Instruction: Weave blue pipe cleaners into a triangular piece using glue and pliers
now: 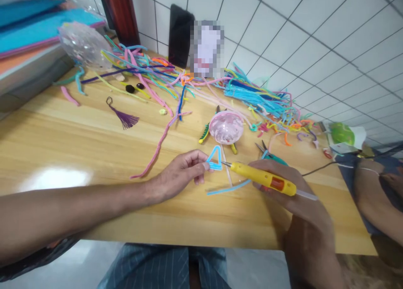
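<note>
My left hand (179, 175) pinches a small light-blue pipe-cleaner triangle (215, 158) just above the wooden table (78, 154). My right hand (283, 192) is wrapped round a yellow pen-shaped glue gun (262, 178), whose metal tip touches the triangle's lower right corner. A loose light-blue pipe cleaner (228, 188) lies on the table below the glue gun. A pink translucent ball (226, 127) sits just behind the triangle.
Heaps of coloured pipe cleaners (258, 98) cover the back of the table. Green-handled pliers (204, 131), scissors (267, 152), a purple tassel (124, 117), a clear balloon (83, 43), a dark phone (180, 35) and a green ball (342, 134) lie around. A cord (324, 167) runs right.
</note>
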Demonstrator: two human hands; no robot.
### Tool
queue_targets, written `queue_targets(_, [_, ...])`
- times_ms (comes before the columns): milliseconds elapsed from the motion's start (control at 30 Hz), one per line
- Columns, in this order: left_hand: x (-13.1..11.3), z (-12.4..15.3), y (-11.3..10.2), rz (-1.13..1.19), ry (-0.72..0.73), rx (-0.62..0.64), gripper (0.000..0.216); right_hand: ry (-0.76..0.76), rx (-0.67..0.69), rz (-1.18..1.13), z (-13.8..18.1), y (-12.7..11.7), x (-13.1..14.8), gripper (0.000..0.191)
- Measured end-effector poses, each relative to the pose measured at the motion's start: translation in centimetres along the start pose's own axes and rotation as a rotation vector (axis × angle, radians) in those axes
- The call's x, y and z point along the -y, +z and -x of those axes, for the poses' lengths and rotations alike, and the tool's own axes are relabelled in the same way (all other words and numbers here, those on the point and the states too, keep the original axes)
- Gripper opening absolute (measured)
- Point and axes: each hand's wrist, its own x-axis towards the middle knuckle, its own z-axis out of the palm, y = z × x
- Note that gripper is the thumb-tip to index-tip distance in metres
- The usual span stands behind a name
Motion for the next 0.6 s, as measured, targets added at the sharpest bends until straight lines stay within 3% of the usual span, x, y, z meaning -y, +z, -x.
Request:
queue_targets(333, [-2.1,-0.2,2.7,-0.042,-0.075,-0.040,0.033,-0.018,-0.023,0.031,2.4,-2.4,0.1,0.029])
queue_targets(600, [-0.2,-2.3,3.8,-0.029,-0.034,-0.042,0.037,-0.058,-0.056,0.060,3.1,-1.1,-2.0,0.028])
